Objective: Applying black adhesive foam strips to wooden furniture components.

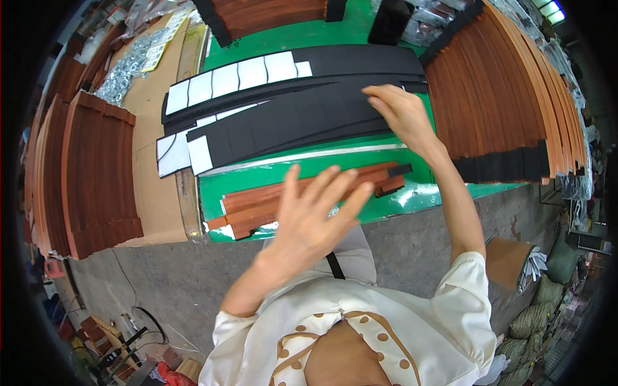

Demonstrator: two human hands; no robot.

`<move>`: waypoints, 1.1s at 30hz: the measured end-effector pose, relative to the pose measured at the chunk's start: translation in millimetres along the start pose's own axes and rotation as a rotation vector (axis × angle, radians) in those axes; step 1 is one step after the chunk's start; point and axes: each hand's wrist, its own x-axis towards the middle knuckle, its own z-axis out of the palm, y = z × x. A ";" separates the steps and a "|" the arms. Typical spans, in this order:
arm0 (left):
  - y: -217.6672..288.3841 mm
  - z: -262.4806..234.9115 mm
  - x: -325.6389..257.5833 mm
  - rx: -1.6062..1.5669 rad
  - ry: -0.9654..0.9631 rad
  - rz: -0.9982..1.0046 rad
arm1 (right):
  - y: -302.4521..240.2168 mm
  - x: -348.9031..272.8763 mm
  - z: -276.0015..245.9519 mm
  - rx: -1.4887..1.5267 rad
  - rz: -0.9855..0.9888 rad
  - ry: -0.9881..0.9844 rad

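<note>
My left hand [312,212] is open, its fingers spread above a reddish-brown wooden piece [251,209] at the table's near edge. A small black pad [400,170] sits on that piece's right end. My right hand [405,119] is closed in a pinch over the right part of a black sheet [283,122] scored into sections. Whatever its fingertips hold is too small to make out. White backing [200,154] is bare at the sheet's left end. Behind it lies another black sheet [360,59], its left part showing white backing [235,78].
The table has a green top [270,42]. Tall stacks of reddish-brown wooden pieces stand on the right [486,96] and left [100,174], with another stack [270,16] at the back. Metal hardware in clear bags [132,67] lies at the far left. A carton [508,260] stands on the floor.
</note>
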 end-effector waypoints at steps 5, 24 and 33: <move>-89.4 -81.0 11.2 0.247 -0.120 -0.187 | 35.7 92.9 66.8 -0.220 -0.101 -0.183; -278.7 9.3 13.2 0.292 -0.244 -0.169 | 88.0 152.6 146.7 -0.416 -0.138 -0.135; -236.4 -40.2 31.4 -0.108 0.103 -0.248 | 44.1 146.9 111.5 0.173 0.384 0.016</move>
